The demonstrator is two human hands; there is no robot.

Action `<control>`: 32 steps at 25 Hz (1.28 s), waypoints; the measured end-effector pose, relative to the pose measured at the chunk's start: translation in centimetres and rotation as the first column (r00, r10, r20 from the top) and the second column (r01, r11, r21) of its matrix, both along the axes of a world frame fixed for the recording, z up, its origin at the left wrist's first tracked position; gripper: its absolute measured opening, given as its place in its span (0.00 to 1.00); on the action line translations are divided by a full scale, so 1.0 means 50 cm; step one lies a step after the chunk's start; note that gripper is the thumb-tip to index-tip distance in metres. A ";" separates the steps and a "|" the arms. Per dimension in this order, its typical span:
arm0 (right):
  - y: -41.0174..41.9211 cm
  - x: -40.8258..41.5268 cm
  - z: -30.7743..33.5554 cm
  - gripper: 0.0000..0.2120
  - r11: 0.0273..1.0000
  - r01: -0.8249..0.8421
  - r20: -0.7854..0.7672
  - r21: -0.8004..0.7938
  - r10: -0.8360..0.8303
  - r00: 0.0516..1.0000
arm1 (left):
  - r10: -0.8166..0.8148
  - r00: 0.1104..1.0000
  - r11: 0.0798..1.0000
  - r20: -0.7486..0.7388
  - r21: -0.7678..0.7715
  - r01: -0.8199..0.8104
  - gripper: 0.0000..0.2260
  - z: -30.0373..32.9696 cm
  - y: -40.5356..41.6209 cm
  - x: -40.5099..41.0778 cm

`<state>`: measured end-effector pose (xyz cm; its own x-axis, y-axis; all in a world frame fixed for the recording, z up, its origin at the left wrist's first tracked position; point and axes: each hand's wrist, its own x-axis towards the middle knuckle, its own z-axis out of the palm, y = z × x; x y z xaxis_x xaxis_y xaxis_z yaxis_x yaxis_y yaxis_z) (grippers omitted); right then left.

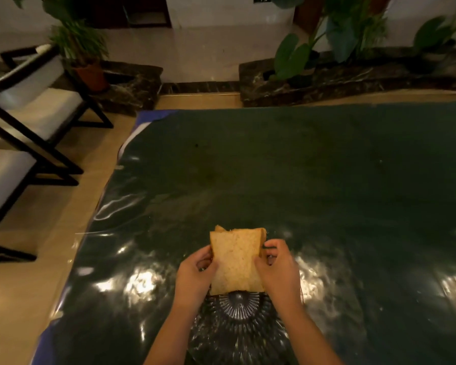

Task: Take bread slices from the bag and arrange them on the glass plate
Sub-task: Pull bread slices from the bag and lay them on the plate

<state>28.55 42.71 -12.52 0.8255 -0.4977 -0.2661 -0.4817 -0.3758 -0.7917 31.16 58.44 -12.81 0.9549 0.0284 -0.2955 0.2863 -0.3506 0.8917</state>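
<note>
A stack of tan bread slices (236,262) is held upright above the table, its flat face toward me; a second slice edge shows behind the front one. My left hand (195,275) grips the stack's left side and my right hand (279,270) grips its right side. Directly below, between my forearms, lies the ribbed glass plate (237,330) on the table, with nothing visible on it. No bag is clearly visible; thin clear film may be around the bread by my right fingers, but I cannot tell.
The table (327,180) is covered with a dark green cloth under shiny clear plastic. Dark-framed chairs with white cushions (29,111) stand to the left. Potted plants (84,56) and dark stone planters (353,77) line the far side.
</note>
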 end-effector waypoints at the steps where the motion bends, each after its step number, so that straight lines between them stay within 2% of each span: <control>1: 0.003 0.000 -0.004 0.14 0.999 -0.003 0.000 -0.036 0.003 1.000 | -0.004 1.000 1.000 0.000 0.004 0.004 0.17 -0.007 0.001 0.003; 7: 0.011 0.004 -0.021 0.11 0.962 -0.080 -0.079 -0.263 0.062 0.995 | -0.059 0.997 0.995 0.045 0.083 0.056 0.16 -0.026 0.009 0.005; 12: 0.025 0.000 -0.026 0.12 0.943 -0.052 -0.031 -0.329 0.044 0.999 | -0.071 0.988 0.975 0.141 0.217 0.039 0.13 -0.027 0.013 0.005; 16: 0.034 -0.006 -0.023 0.13 0.953 -0.016 -0.044 -0.302 0.003 0.999 | -0.093 0.983 0.971 0.161 0.232 0.054 0.12 -0.028 0.006 -0.005; 20: 0.046 -0.013 -0.009 0.06 0.986 0.031 0.006 -0.166 -0.030 1.000 | -0.061 0.981 0.976 0.184 0.216 0.020 0.13 -0.021 0.000 -0.010; 23: 0.044 -0.033 -0.004 0.05 0.992 0.091 0.043 -0.089 -0.087 0.995 | -0.034 0.983 0.982 0.183 0.189 -0.001 0.13 -0.016 0.002 -0.021; 28: 0.022 -0.061 -0.007 0.06 0.996 0.079 -0.026 -0.036 -0.080 0.996 | -0.041 0.997 0.988 0.064 0.151 0.031 0.13 -0.027 0.007 -0.044; 32: 0.022 -0.069 -0.018 0.04 0.994 0.050 -0.095 -0.100 -0.060 0.994 | -0.054 0.998 0.989 -0.035 0.137 0.058 0.12 -0.042 0.013 -0.062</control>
